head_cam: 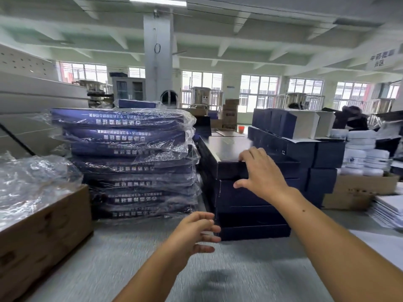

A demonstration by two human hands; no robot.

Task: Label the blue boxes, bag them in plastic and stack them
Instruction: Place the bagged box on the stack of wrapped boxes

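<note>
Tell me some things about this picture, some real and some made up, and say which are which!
1. The right hand has its fingers on the near edge of the top box of the unwrapped stack. True.
2. The left hand is holding a box. False: it holds nothing, and its fingers are loose, down by the bottom of that stack.
3. The wrapped stack of blue boxes is covered in clear plastic. True.
4. The wrapped stack stands to the right of the unwrapped one. False: it stands to the left.
5. The round tubs at the far right are red. False: they are white.
</note>
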